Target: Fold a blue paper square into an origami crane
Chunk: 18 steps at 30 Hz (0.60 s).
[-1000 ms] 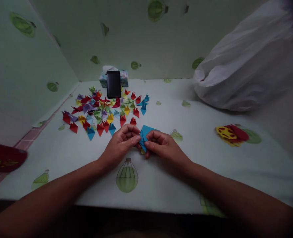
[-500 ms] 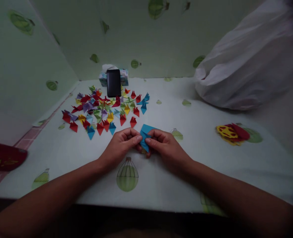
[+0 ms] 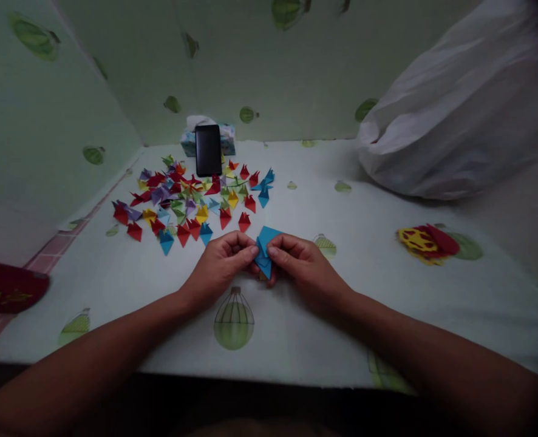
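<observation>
A partly folded piece of blue origami paper (image 3: 264,255) is held between my two hands, over the middle of the table. My left hand (image 3: 221,258) pinches its left edge between thumb and fingers. On the other side my right hand (image 3: 303,261) grips it the same way, thumb on top and fingertips partly behind. One flat blue corner sticks up above the fingers, and a folded point faces down toward me. Beyond my left hand lie many small folded paper cranes (image 3: 187,200) in red, blue, yellow, green and purple, spread in a loose group.
A phone (image 3: 208,150) leans against a tissue box (image 3: 227,139) behind the cranes. At the right back rests a large white plastic bag (image 3: 433,133). Yellow and red cut-out pieces (image 3: 424,241) lie at the right, and a red object (image 3: 11,285) sits at the left edge.
My right thumb and fingers have shifted slightly on the blue paper, and its folded layers now show more plainly. My left hand stays nearly in place.
</observation>
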Each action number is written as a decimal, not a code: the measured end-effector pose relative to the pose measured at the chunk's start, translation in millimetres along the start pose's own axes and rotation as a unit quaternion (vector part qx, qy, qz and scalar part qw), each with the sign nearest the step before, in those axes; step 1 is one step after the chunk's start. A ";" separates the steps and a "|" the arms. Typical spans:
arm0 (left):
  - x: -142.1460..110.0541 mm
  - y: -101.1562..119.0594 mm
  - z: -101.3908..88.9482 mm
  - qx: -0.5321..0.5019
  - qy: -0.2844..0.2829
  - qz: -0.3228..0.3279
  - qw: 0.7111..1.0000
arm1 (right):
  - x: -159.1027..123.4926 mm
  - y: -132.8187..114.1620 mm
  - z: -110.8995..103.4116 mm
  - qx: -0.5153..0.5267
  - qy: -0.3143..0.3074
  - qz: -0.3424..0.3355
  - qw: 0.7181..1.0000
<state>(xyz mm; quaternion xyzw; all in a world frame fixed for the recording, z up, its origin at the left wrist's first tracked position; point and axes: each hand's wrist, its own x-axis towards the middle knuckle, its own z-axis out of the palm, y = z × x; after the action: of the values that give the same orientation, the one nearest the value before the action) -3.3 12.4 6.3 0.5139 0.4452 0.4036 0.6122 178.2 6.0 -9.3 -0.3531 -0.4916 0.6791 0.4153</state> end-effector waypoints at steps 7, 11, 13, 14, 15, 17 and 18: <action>-0.5 0.1 1.1 0.011 -0.008 0.004 1.000 | -1.3 -4.4 0.0 -0.126 0.028 -0.022 0.991; -1.4 0.5 0.9 0.017 -0.022 0.004 1.000 | -4.0 -6.1 2.1 -0.168 0.042 -0.027 0.985; -1.8 0.7 0.8 0.018 -0.024 -0.002 1.000 | -4.9 -5.7 3.4 -0.167 0.045 -0.026 0.985; -1.9 0.7 0.8 0.018 -0.024 -0.007 1.000 | -5.2 -5.3 3.9 -0.166 0.046 -0.026 0.985; -2.0 0.7 0.8 0.017 -0.024 -0.011 0.999 | -5.4 -4.8 4.4 -0.164 0.047 -0.026 0.985; -2.1 0.7 1.1 0.014 -0.025 -0.016 0.999 | -5.4 -4.2 5.0 -0.165 0.047 -0.025 0.985; -2.1 0.6 1.3 0.014 -0.025 -0.016 0.999 | -5.4 -3.9 5.1 -0.166 0.047 -0.025 0.985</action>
<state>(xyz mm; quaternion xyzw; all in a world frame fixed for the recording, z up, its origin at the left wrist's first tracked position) -2.7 10.2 7.3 0.5250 0.4434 0.3747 0.6224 176.7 -0.1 -3.8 -0.4363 -0.5861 0.5601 0.3904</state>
